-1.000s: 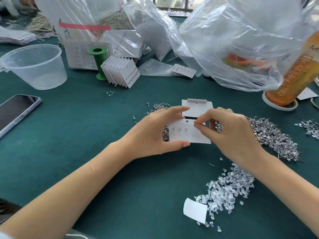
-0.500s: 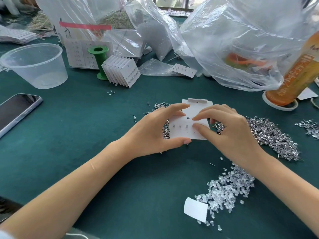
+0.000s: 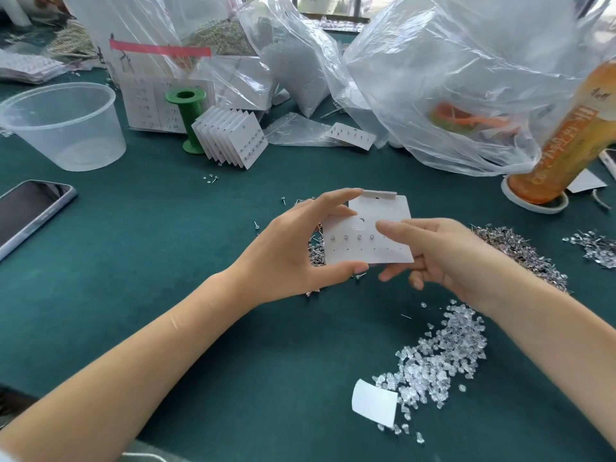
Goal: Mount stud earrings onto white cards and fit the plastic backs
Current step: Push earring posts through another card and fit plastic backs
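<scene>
**Card held up, four studs in**

My left hand (image 3: 293, 251) gripped the card (image 3: 370, 235) by its left edge: index finger on the top corner, thumb under the bottom edge. My right hand (image 3: 443, 258) held the right side, thumb pressed on the front next to the last stud, fingers curled behind. The card was off the table (image 3: 133, 261), face toward me, between both hands.

Four studs (image 3: 352, 237) sat in the upper row, left part. The lower row was bare holes.

The loose stud pile (image 3: 520, 251) lay just right of my right hand, some more under the card. The clear backs (image 3: 440, 358) were heaped near my right forearm, a paper scrap (image 3: 375, 403) touching that heap.

Finished cards (image 3: 233, 136) stood fanned beside the green spool (image 3: 188, 120). A tub (image 3: 63, 125) and a phone (image 3: 30, 215) were far left, a bottle (image 3: 566, 138) far right.
</scene>
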Demonstrator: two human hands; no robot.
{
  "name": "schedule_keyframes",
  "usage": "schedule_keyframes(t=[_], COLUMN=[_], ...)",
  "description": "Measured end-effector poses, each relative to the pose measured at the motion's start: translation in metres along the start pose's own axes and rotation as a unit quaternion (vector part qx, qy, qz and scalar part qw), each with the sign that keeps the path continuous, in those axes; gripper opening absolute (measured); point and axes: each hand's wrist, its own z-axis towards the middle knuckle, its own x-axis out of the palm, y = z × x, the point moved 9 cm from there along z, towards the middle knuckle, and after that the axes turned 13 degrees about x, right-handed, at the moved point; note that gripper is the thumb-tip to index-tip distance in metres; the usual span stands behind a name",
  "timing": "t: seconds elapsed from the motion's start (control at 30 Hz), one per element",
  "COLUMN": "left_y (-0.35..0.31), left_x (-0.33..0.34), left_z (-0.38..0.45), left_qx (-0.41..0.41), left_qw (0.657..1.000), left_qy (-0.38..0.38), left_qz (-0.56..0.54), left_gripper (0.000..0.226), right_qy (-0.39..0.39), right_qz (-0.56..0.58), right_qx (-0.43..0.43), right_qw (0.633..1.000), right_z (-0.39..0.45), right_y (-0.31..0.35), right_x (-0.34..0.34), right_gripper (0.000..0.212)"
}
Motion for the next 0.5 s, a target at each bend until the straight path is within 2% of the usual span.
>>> schedule_keyframes(t=[0.27, 0.5], left_y=[-0.006, -0.011], left_x=[0.002, 0.004], left_z=[0.000, 0.001], left_qx=[0.018, 0.030], left_qw=[1.000, 0.999], left_qy=[0.004, 0.011], left_qz=[-0.005, -0.001], left_gripper=[0.075, 0.074], right_qy=[0.067, 0.049], right_qz=[0.071, 0.057], right_qx=[0.043, 0.036], right_qw=[0.994, 0.996], right_z=[0.004, 0.006], right_y=[-0.010, -0.013], right_x=[0.016, 0.014], right_gripper=[0.046, 0.039])
